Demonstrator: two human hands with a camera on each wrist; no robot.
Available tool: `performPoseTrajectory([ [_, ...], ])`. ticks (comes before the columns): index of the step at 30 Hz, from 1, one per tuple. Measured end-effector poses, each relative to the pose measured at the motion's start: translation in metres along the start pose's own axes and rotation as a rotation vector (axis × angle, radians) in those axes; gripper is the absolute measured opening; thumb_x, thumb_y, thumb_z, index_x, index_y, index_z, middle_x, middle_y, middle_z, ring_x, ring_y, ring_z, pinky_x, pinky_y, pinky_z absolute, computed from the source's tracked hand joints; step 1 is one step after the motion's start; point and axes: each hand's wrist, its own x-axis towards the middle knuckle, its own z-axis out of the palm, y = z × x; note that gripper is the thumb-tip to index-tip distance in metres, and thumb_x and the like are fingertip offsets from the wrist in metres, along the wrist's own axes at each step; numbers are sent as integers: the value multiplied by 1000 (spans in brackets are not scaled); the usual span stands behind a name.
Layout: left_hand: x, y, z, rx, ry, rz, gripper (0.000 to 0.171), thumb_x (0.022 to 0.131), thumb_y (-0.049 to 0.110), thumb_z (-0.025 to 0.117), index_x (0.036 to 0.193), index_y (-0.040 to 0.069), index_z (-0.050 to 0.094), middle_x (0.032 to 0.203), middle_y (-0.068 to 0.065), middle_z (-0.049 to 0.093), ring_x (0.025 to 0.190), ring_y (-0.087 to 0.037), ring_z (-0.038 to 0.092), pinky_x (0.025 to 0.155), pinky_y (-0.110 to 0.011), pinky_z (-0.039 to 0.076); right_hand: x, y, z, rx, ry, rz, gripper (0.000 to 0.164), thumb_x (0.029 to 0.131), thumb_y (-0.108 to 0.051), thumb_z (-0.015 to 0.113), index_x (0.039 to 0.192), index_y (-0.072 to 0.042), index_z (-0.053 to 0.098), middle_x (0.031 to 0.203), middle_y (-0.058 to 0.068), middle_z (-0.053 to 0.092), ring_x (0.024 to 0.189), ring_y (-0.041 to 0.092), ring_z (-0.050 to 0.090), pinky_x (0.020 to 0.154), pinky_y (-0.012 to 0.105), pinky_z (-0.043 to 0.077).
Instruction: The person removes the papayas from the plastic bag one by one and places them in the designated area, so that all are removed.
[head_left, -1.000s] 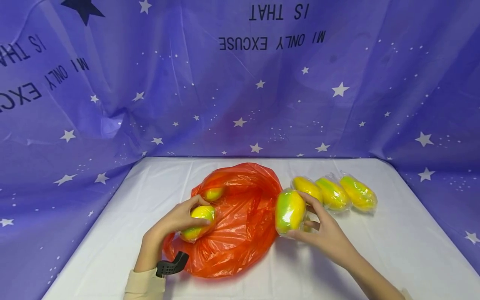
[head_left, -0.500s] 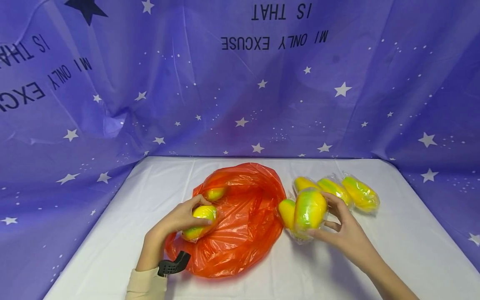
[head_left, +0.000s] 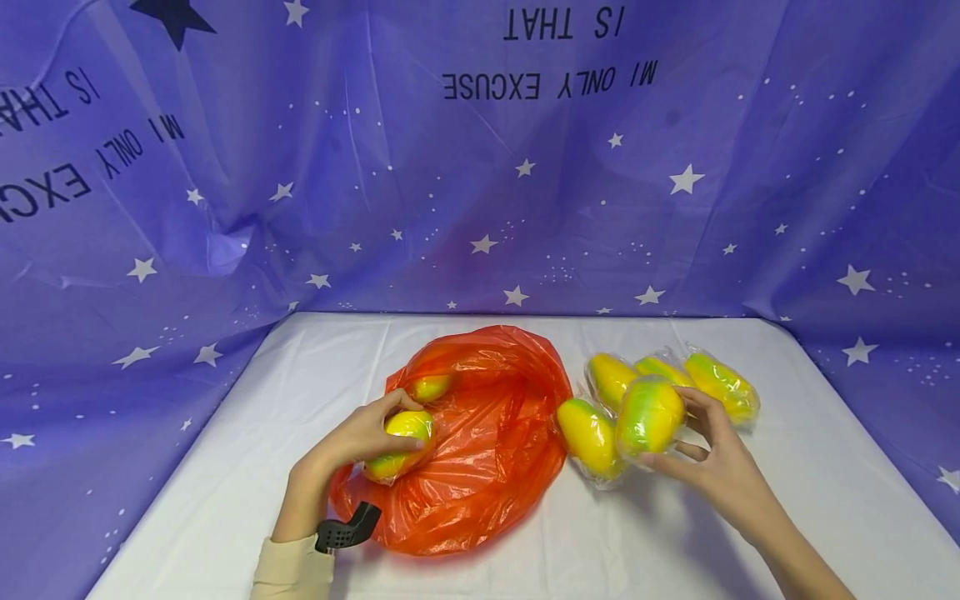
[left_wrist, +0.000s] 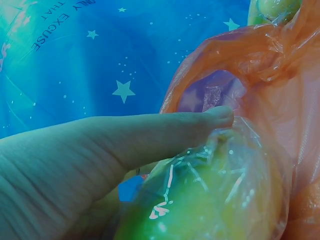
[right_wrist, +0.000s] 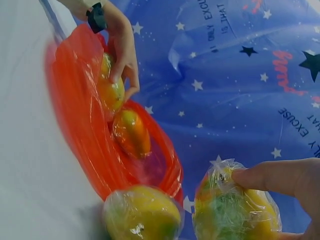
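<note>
My left hand grips a yellow-green mango in clear plastic wrap, over the left side of a red plastic bag. The left wrist view shows this mango up close, below the thumb. Another mango lies inside the bag, partly covered by the red film. To the right, my right hand holds a wrapped mango between thumb and fingers, raised in front of the row. Just left of it, a wrapped mango rests beside the bag's right edge.
Behind the right hand, three more wrapped mangoes lie side by side: a left one, a partly hidden middle one and a right one. A white cloth covers the table. Purple star-printed fabric hangs around it.
My right hand has moved right with its mango, away from the bag, uncovering the mango beside the bag's edge. My left hand keeps its grip in place.
</note>
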Motion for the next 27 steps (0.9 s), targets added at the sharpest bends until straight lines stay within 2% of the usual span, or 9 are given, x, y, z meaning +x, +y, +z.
performPoseTrajectory([
  [16, 0, 0, -1, -5, -2, 12, 43, 76, 34, 82, 109, 20, 58, 103, 0, 62, 89, -21, 57, 74, -35, 50, 0, 18, -10, -28, 18, 45, 93, 75, -16, 84, 143, 3, 23, 145, 23, 30, 128, 43, 33, 80, 9, 43],
  [18, 0, 0, -1, -4, -1, 11, 43, 76, 34, 82, 109, 20, 58, 103, 0, 62, 89, -21, 57, 74, -35, 50, -1, 21, -10, -36, 6, 67, 94, 75, -16, 84, 144, 4, 22, 145, 24, 29, 129, 44, 33, 83, 13, 45],
  [21, 0, 0, -1, -2, 1, 13, 43, 76, 33, 82, 109, 20, 58, 103, 0, 62, 90, -21, 57, 74, -36, 50, -2, 24, -9, -59, -11, 100, 95, 75, -16, 84, 145, 4, 21, 145, 27, 28, 129, 45, 32, 90, 28, 47],
  [23, 0, 0, -1, -2, 3, 14, 43, 76, 33, 82, 109, 20, 58, 103, 0, 63, 90, -21, 57, 74, -36, 50, -2, 27, -8, -68, -22, 117, 96, 76, -16, 83, 145, 4, 20, 146, 28, 27, 130, 45, 31, 93, 40, 44],
  [27, -1, 0, -1, -2, 7, 14, 43, 76, 33, 82, 109, 20, 58, 104, 0, 63, 91, -21, 57, 75, -36, 50, -3, 30, -7, -71, -39, 142, 97, 77, -18, 82, 147, 3, 18, 147, 29, 25, 131, 46, 29, 96, 50, 38],
])
